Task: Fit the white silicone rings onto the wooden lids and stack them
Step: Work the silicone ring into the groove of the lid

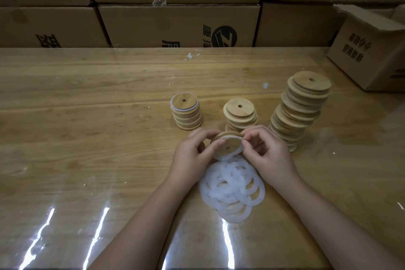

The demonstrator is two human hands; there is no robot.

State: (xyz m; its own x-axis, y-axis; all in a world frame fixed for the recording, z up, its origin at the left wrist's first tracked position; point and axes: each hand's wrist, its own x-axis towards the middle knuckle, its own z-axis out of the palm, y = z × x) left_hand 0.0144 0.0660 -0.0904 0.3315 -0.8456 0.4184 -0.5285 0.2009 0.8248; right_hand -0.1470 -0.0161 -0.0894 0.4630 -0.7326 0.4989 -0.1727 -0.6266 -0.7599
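Both hands hold one round wooden lid [228, 146] tilted above the table, a white silicone ring [223, 156] partly around its rim. My left hand [195, 155] grips the lid's left edge, thumb on its face. My right hand [266, 151] pinches the ring at the lid's right edge. A loose pile of white rings [232, 190] lies just below the hands. A short stack of ringed lids [187, 111] stands at the left. A low stack of plain lids [240, 114] stands behind the hands, and a tall leaning stack [300, 112] stands at the right.
The wooden table [87, 138] has a glossy clear cover. Cardboard boxes [175, 26] line its far edge like a wall. An open carton [370, 50] sits on the table's far right corner. Small white scraps [191, 56] lie near the back.
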